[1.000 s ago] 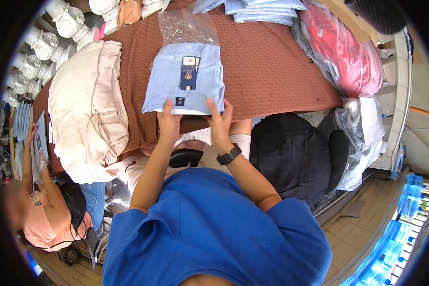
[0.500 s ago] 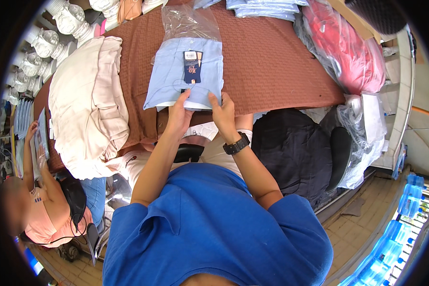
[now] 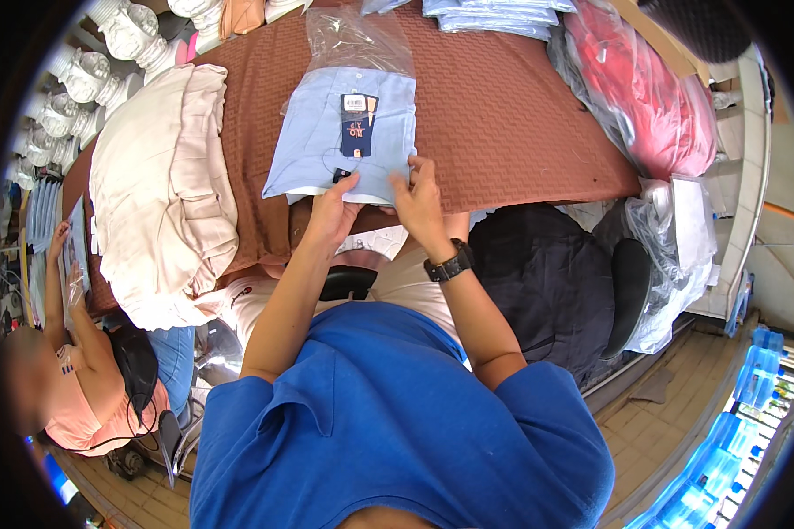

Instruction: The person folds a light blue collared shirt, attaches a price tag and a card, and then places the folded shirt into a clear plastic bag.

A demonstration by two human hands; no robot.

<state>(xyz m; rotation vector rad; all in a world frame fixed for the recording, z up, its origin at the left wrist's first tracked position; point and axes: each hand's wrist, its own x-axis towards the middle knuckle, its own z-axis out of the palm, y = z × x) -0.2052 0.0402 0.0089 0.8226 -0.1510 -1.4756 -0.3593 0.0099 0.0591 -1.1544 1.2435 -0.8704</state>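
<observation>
Pinching: left hand (image 3: 330,214) fingers grip the folded light-blue shirt's (image 3: 316,128) near edge, thumb on top.
Right hand (image 3: 422,208): at the near-right corner; cannot tell whether its fingers pinch.
Shirt: at the brown-covered tabletop's (image 3: 503,101) front edge, clear plastic (image 3: 359,40) beyond.
Handling: light, even support on both sides should keep the folds flat.

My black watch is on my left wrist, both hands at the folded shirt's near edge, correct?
No, the head view shows the black watch on your right wrist; your left hand and right hand are at the near edge of the folded shirt.
</observation>
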